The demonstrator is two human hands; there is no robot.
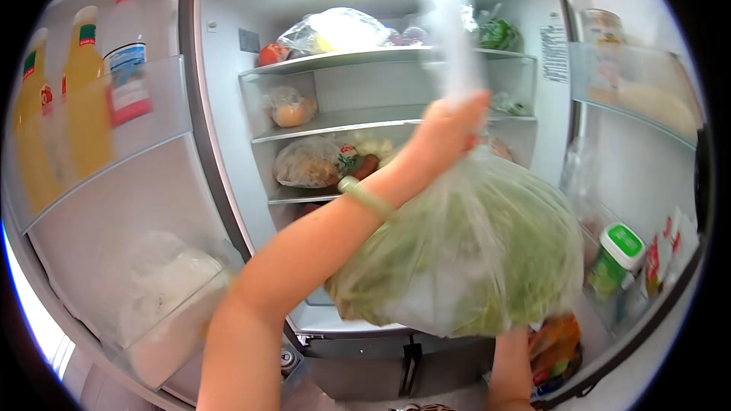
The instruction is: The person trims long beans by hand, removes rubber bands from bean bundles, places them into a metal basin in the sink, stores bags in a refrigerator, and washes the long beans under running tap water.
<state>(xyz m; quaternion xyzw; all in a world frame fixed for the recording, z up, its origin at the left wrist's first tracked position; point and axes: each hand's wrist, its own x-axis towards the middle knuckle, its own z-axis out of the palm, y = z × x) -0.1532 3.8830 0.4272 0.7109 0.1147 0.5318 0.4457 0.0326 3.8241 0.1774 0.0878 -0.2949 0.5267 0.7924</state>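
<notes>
So the left hand (451,128) has a plastic bag of greens (487,232) gripped by the neck, in front of the open fridge (552,114), while the right hand is hidden by the bag, can't tell if it's holding anything

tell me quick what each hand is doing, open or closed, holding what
Left hand: closed around the gathered neck of the bag of greens.
Right hand: hidden by the bag, only the forearm shows; grip cannot be told.
</notes>
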